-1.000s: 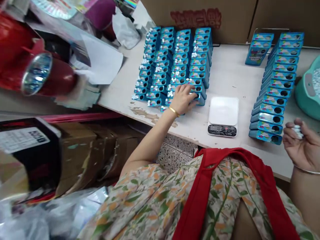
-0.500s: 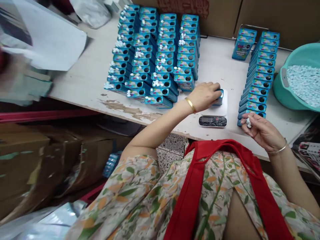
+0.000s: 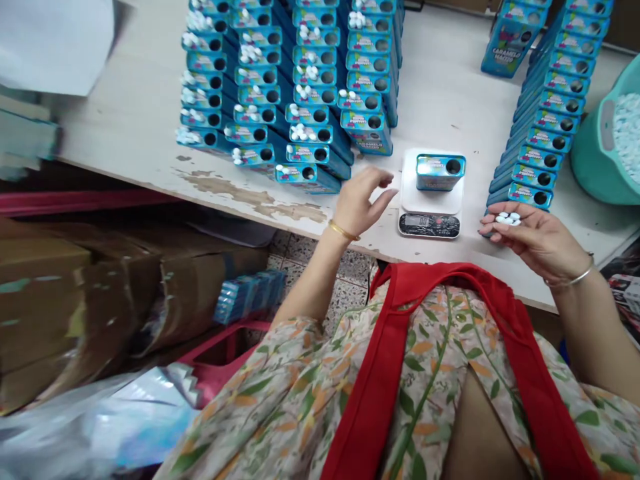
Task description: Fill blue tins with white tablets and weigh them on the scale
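A blue candy tin [image 3: 440, 175] with a dark round hole in its top stands on the white plate of a small digital scale [image 3: 429, 225]. To the left of the scale is my left hand [image 3: 366, 199], its thumb and fingers apart and nothing between them. My right hand [image 3: 543, 240] holds several white candies [image 3: 508, 219] on its fingers with the thumb against them. It is close to the front end of the right-hand row of tins [image 3: 539, 157].
Rows of blue tins [image 3: 310, 153] stand at the left, many with white candies on their tops. A teal basin [image 3: 595, 160] of candies is at the far right. One tin group [image 3: 513, 43] stands at the back. Cardboard boxes [image 3: 45, 293] lie below the table's left side.
My left hand has let go of the tin on the scale and drawn back to the left. My right hand has turned, showing more of the candies. The view has shifted.
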Demonstrator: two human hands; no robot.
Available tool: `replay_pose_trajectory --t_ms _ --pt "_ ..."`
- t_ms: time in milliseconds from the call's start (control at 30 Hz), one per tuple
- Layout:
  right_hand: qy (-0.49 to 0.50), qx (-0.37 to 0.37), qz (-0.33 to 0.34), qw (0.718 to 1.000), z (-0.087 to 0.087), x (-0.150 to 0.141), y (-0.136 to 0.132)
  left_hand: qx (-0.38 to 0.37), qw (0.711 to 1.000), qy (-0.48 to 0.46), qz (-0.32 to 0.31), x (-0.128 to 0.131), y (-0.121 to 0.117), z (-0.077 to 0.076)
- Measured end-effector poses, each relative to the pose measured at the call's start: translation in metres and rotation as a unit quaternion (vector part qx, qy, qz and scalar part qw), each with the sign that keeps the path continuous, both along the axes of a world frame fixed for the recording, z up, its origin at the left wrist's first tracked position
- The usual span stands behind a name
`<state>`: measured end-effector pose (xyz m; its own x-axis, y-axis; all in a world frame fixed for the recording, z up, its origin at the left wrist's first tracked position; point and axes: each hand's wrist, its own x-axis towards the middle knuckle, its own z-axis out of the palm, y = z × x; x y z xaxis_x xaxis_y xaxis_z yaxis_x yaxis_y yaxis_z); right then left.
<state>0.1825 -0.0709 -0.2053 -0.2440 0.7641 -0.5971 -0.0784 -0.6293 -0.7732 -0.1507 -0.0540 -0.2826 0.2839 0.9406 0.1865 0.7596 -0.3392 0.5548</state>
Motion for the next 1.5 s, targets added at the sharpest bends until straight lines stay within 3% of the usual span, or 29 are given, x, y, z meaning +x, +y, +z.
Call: replay_pose_trajectory --t_ms 167,300,567,767,933,1033,1167,1367,1500 --pt "-0.029 0.057 0.045 0.997 0.006 -0.011 0.021 -0.055 0.996 0.013 0.073 -0.015 -0.051 -0.069" --pt "-0.087 0.113 0.063 0.988 0.011 -0.021 0.038 -0.032 0.99 0.012 0.136 -0.009 -0.072 -0.092" --pt "-0.184 0.263 0.144 0.936 0.025 -0.047 0.069 -0.033 0.987 -0.002 0.16 -0.003 -0.074 -0.096" --pt "-0.225 0.329 0.192 0.897 0.011 -0.064 0.089 -0.012 0.987 -0.003 0.161 -0.004 -0.075 -0.096" --pt "-0.284 0.401 0.237 0.838 0.006 -0.066 0.097 -0.005 0.987 0.005 0.159 -0.003 -0.076 -0.095" --pt "-0.297 0.416 0.24 0.825 0.004 -0.067 0.098 0.002 0.987 0.004 0.158 -0.004 -0.076 -0.094" --pt "-0.267 0.384 0.215 0.857 0.008 -0.073 0.099 -0.005 0.987 0.005 0.158 -0.004 -0.076 -0.094" --pt "-0.137 0.15 0.112 0.973 0.026 -0.062 0.101 -0.021 0.987 0.002 0.162 -0.003 -0.077 -0.094" --pt "-0.123 0.068 0.045 0.989 0.018 -0.031 0.096 -0.007 0.987 -0.011 0.163 -0.004 -0.077 -0.098"
